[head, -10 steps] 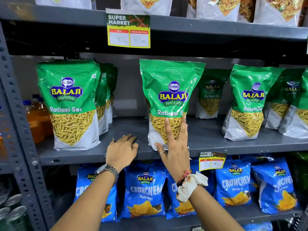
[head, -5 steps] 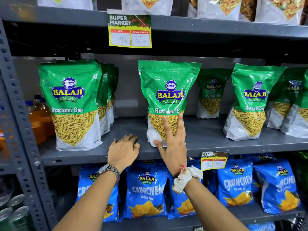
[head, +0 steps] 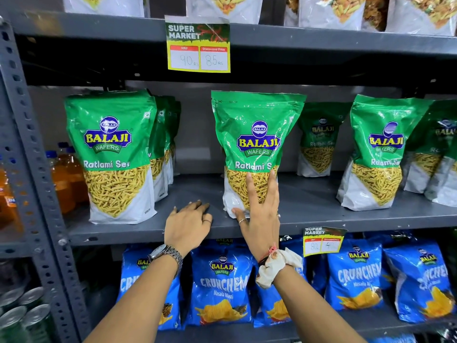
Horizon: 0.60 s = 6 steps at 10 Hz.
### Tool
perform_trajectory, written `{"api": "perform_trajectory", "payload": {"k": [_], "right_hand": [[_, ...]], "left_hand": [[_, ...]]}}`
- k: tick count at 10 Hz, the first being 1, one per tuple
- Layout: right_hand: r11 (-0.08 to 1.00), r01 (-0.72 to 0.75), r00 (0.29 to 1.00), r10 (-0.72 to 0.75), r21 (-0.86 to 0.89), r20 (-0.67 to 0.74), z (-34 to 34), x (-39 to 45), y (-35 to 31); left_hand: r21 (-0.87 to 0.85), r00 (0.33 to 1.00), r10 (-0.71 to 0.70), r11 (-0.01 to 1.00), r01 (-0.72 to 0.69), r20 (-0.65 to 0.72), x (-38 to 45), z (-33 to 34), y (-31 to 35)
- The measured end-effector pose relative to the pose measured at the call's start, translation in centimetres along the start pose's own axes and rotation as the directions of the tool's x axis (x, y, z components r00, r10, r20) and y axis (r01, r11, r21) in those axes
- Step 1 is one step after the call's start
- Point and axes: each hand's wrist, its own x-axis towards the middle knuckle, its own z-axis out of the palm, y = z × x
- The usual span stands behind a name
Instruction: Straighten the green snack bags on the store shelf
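A green Balaji Ratlami Sev bag (head: 257,134) stands upright in the middle of the grey shelf (head: 321,216). My right hand (head: 262,219) lies flat against its lower front, fingers spread, thumb at its bottom left corner. My left hand (head: 188,224) rests palm down on the shelf just left of that bag, touching no bag. Another green bag (head: 111,149) stands at the left with more lined up behind it. A third green bag (head: 380,149) leans at the right, and one (head: 319,137) stands further back.
A yellow price tag (head: 199,45) hangs from the shelf above. Blue Crunchem bags (head: 222,280) fill the shelf below. Orange drink bottles (head: 66,179) and cans (head: 22,315) sit left of the perforated upright post (head: 32,169). More green bags crowd the far right.
The middle bag has shifted slightly left and stands straighter, with my right hand following it. My left hand has stayed on the shelf.
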Motion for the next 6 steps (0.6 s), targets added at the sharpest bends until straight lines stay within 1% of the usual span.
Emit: {"api": "perform_trajectory", "payload": {"k": [4,5,6], "right_hand": [[1.000,-0.004,1.000,0.004,-0.009,-0.004,0.21,0.08,0.38],[1.000,-0.013,1.000,0.013,0.005,0.002,-0.06,0.17,0.14],[0.999,0.003,1.000,-0.003,0.052,-0.010,-0.18,0.02,0.01]], "left_hand": [[-0.004,1.000,-0.006,1.000,0.006,0.015,-0.12,-0.33,0.23],[-0.013,1.000,-0.012,1.000,0.012,0.024,-0.33,-0.68,0.48],[-0.006,1.000,-0.014,1.000,0.014,0.001,-0.18,-0.85,0.54]]}}
